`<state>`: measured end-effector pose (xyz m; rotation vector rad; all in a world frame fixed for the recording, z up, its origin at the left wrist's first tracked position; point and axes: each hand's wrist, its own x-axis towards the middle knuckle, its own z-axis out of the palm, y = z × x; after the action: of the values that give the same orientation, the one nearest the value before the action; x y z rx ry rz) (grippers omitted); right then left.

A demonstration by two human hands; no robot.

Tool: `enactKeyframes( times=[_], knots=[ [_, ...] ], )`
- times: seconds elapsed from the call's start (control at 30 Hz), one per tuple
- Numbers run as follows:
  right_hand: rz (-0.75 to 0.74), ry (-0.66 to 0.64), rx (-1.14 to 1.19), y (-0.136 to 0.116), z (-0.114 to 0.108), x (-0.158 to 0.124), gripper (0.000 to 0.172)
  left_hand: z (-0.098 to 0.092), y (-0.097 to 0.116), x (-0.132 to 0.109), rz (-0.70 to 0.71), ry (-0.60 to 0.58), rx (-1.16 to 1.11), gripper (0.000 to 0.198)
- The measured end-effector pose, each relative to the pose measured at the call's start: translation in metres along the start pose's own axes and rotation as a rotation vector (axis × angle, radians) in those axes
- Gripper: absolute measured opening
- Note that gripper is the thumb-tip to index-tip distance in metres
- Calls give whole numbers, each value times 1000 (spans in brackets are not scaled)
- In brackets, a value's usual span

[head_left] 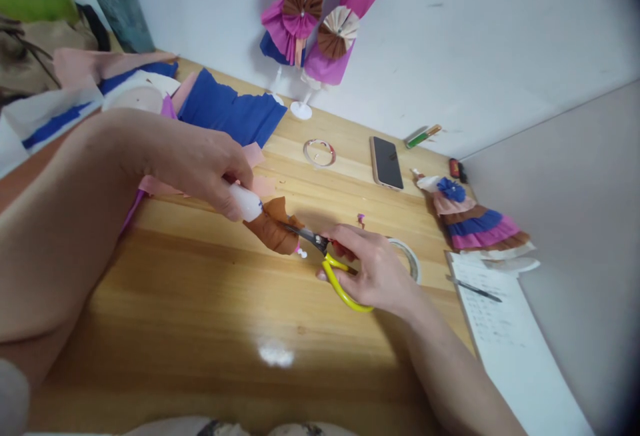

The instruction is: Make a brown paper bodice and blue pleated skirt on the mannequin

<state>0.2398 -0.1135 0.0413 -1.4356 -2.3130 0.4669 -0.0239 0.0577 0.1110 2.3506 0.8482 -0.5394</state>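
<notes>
My left hand [210,173] is closed around one end of a small white mannequin form [246,203], which lies tilted above the table. Brown crepe paper [273,228] wraps its other part, and a small pink and white tip pokes out at the far end. In my right hand [377,266] are scissors [340,283] with yellow handles, fingers through the loops. Their dark blades reach onto the brown paper; the exact blade tips are hard to make out against it. Behind my right hand lies a tape roll [413,259], partly hidden.
Two paper-dressed forms [301,111] stand against the wall. Blue crepe paper [235,113] and other sheets lie at left. Toward the right are a phone [387,163], a tape ring [320,153], a cutter [423,136], a layered paper dress [480,226] and a written sheet [505,329] with a pen [477,289].
</notes>
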Motion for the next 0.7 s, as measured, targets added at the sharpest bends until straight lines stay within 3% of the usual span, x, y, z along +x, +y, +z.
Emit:
enactKeyframes(
  times=[0.03,0.5,0.67,0.7],
  knots=[
    [-5,-2,5,0,1,0,30,0,1,0,-2,-44,6,41],
    [15,2,49,-2,3,2,28,-3,16,-1,-11,-36,6,37],
    [0,37,36,-3,3,2,26,1,14,0,38,8,21,34],
    [-4,45,28,-3,3,2,26,5,11,0,39,79,16,33]
  ],
)
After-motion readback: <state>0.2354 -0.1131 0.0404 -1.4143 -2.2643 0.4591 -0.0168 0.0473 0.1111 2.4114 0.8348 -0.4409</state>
